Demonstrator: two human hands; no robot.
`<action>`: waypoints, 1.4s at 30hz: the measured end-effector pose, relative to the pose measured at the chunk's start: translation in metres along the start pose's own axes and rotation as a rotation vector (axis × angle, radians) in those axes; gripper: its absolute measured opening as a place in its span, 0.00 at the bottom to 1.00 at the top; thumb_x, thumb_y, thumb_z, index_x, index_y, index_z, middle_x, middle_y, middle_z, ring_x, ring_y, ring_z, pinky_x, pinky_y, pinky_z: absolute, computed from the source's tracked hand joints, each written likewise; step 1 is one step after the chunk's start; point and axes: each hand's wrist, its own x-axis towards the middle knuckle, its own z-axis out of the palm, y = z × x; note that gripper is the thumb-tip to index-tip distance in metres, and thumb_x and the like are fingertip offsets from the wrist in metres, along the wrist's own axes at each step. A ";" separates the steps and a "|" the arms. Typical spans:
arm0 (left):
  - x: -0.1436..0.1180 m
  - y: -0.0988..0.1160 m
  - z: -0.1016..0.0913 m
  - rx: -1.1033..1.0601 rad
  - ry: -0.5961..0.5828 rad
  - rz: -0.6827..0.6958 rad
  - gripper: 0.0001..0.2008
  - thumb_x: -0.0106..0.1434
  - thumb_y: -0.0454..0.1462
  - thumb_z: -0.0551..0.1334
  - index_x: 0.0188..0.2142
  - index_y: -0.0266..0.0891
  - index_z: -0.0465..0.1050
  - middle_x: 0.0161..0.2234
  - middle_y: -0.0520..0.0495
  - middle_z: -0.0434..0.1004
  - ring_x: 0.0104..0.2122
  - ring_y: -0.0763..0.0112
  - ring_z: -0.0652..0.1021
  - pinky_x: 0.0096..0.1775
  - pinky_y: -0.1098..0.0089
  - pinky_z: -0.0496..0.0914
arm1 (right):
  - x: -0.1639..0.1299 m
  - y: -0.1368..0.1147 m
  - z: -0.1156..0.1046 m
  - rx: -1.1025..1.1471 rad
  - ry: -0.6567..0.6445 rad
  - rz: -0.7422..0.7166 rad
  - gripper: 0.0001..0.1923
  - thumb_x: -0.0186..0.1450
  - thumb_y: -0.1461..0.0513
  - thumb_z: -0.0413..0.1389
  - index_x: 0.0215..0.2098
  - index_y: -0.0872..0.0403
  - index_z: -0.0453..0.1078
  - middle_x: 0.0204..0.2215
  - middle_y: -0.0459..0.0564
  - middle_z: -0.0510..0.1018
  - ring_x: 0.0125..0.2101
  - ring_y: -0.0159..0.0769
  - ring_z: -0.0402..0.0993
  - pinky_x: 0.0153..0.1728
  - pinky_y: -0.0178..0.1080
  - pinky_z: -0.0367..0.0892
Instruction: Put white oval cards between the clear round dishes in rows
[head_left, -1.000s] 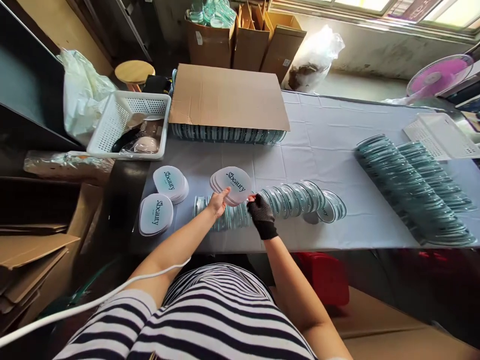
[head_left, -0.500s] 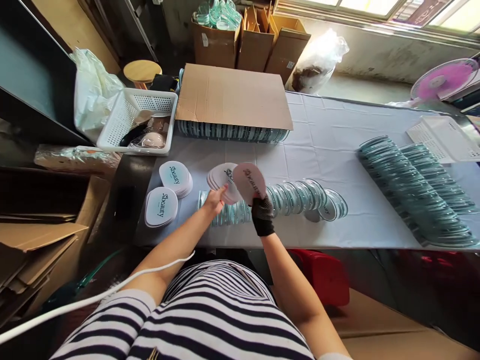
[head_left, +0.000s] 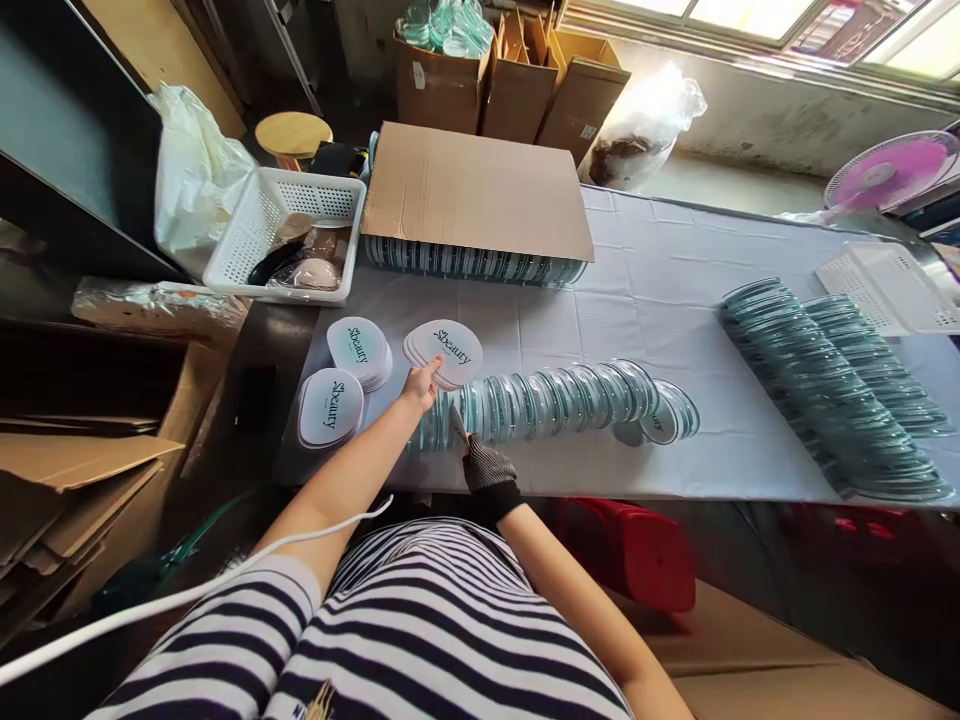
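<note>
At the moment of inspection the left hand (head_left: 421,384), bare, was extended over the near edge of the table (head_left: 675,290) with its fingers closed on the lower edge of a fanned stack of printed cards (head_left: 444,352), which was held just above the cloth, beside and beyond the left end of the row of clear shells (head_left: 555,400). The right hand (head_left: 486,462), in a dark knit glove, sat low at the table's near edge with its fingers pinched together on a single card (head_left: 457,424), seen edge-on and tilted against the left end of that row; whether the card had entered a shell could not be told. The cards appeared thin, light and somewhat flexible, with a smooth printed face likely to slide one upon another, so a pinch at the rim, thumb above and fingers beneath, was judged the sound hold; a loose hold on the fan would risk spilling it. The shells looked like thin transparent plastic, light, slippery and liable to topple along the row if nudged. Both forearms reached forward from a striped shirt, the left arm nearly straight, the right elbow bent and its wrist dropped. Two further card piles (head_left: 358,348) (head_left: 331,407) lay to the left, near a white basket (head_left: 259,235); a cardboard sheet (head_left: 480,190) covered more shells behind.
</note>
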 end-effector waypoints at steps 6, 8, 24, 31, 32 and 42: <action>0.001 -0.005 -0.004 -0.026 0.017 0.009 0.10 0.58 0.26 0.67 0.40 0.31 0.77 0.34 0.44 0.83 0.40 0.66 0.82 0.53 0.63 0.73 | 0.012 0.003 0.001 0.125 0.126 0.046 0.15 0.72 0.55 0.46 0.51 0.53 0.65 0.39 0.53 0.80 0.38 0.39 0.78 0.33 0.34 0.60; 0.002 -0.007 -0.006 -0.042 0.001 0.013 0.11 0.57 0.26 0.67 0.41 0.31 0.77 0.34 0.43 0.83 0.40 0.65 0.82 0.53 0.62 0.72 | 0.007 0.009 0.006 0.147 0.175 0.049 0.14 0.73 0.56 0.44 0.48 0.53 0.67 0.40 0.52 0.80 0.38 0.37 0.78 0.33 0.33 0.59; 0.003 -0.017 -0.012 0.027 -0.065 0.054 0.10 0.53 0.29 0.71 0.37 0.34 0.78 0.35 0.44 0.83 0.44 0.62 0.81 0.54 0.60 0.71 | 0.048 0.009 0.027 0.574 -0.085 -0.017 0.13 0.67 0.64 0.47 0.47 0.53 0.68 0.33 0.54 0.78 0.33 0.38 0.76 0.36 0.41 0.69; -0.007 -0.018 -0.006 0.032 -0.046 0.131 0.16 0.50 0.31 0.72 0.40 0.34 0.78 0.36 0.44 0.84 0.44 0.60 0.81 0.54 0.58 0.71 | 0.048 0.019 0.000 1.011 -0.154 -0.026 0.15 0.66 0.53 0.49 0.42 0.54 0.69 0.23 0.47 0.74 0.21 0.33 0.69 0.24 0.35 0.67; -0.010 -0.018 -0.005 0.030 -0.052 0.132 0.17 0.49 0.31 0.73 0.41 0.34 0.78 0.36 0.44 0.84 0.44 0.60 0.81 0.54 0.58 0.71 | 0.050 0.022 -0.012 0.986 -0.047 -0.033 0.16 0.66 0.53 0.50 0.44 0.54 0.69 0.27 0.50 0.76 0.25 0.35 0.72 0.28 0.36 0.69; -0.042 -0.024 -0.004 0.050 -0.168 0.091 0.17 0.52 0.31 0.71 0.43 0.37 0.78 0.42 0.43 0.82 0.50 0.56 0.78 0.56 0.55 0.68 | 0.050 0.010 -0.065 0.265 0.701 -0.247 0.32 0.65 0.59 0.50 0.66 0.61 0.56 0.66 0.64 0.56 0.65 0.50 0.51 0.62 0.54 0.54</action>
